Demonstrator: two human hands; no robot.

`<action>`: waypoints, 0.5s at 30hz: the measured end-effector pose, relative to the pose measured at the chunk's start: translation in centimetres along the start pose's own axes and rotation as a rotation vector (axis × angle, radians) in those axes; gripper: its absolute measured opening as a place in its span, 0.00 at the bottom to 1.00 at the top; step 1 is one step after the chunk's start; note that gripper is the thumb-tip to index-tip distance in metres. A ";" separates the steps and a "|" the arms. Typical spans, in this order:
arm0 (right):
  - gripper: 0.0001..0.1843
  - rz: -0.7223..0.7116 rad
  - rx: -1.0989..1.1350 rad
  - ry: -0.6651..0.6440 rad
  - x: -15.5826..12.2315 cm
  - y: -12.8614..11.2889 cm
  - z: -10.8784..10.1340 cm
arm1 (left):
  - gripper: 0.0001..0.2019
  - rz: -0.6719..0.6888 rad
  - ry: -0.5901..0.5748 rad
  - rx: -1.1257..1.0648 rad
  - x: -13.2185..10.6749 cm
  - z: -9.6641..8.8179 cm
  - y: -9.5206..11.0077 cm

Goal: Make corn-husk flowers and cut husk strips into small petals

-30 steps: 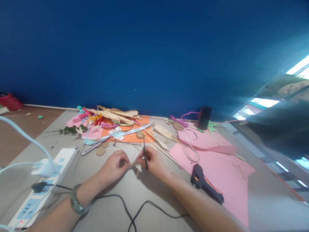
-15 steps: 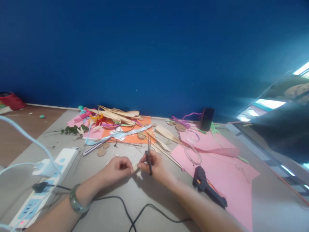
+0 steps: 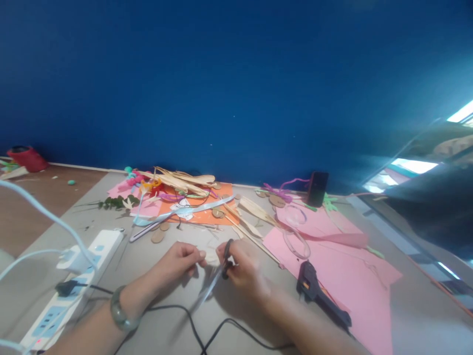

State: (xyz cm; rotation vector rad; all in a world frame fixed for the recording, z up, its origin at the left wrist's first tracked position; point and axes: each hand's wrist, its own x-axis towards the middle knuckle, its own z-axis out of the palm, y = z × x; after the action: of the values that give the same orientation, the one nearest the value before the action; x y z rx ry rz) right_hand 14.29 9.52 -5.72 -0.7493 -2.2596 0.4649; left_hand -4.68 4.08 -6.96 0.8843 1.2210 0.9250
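Observation:
My left hand is closed in a pinch at the left end of a small pale husk-like piece. Blurred scissors are in my right hand, their blades slanting down and left toward the table. The fingers of this hand wrap the black handles, close to the pale piece's right end. Whether the blades touch the piece, I cannot tell. Below both hands, a black cord crosses the grey tabletop.
On the left lies a white power strip with plugs and cables. A black glue gun rests on pink paper at right. Dried strips, orange paper and a propped phone line the blue wall.
The scissors have swung from pointing up to pointing down and left as my right hand turned. My left hand stays at the pale piece. The view has shifted slightly.

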 end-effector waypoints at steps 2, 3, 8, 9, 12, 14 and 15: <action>0.08 -0.211 -0.129 -0.037 -0.4 -0.2 0.2 | 0.19 -0.009 -0.044 -0.040 0.2 0.0 -0.2; 0.10 -0.291 -0.185 -0.054 -0.5 -0.4 0.2 | 0.18 -0.009 -0.048 -0.056 0.4 0.0 -0.3; 0.13 -0.505 -0.326 -0.156 -0.8 -1.0 0.4 | 0.15 -0.026 0.004 -0.130 0.9 -0.4 -0.9; 0.13 -0.515 -0.311 -0.170 -0.8 -1.0 0.5 | 0.15 -0.033 0.011 -0.134 0.9 -0.4 -0.9; 0.08 -0.386 -0.153 -0.129 -1.1 -0.8 0.9 | 0.15 -0.021 0.020 -0.130 0.8 -0.5 -0.8; 0.02 -0.173 -0.013 -0.067 -1.2 -0.6 1.1 | 0.15 0.008 0.035 -0.138 0.8 -0.5 -0.6; 0.01 -0.050 0.046 -0.045 -1.2 -0.6 1.1 | 0.15 0.022 0.043 -0.141 0.8 -0.5 -0.5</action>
State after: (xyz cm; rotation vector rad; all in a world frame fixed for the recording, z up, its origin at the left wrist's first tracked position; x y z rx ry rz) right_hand 13.95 8.19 -6.77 -0.6635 -2.2961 0.5129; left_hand -5.07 4.64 -7.74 0.7701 1.1697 1.0395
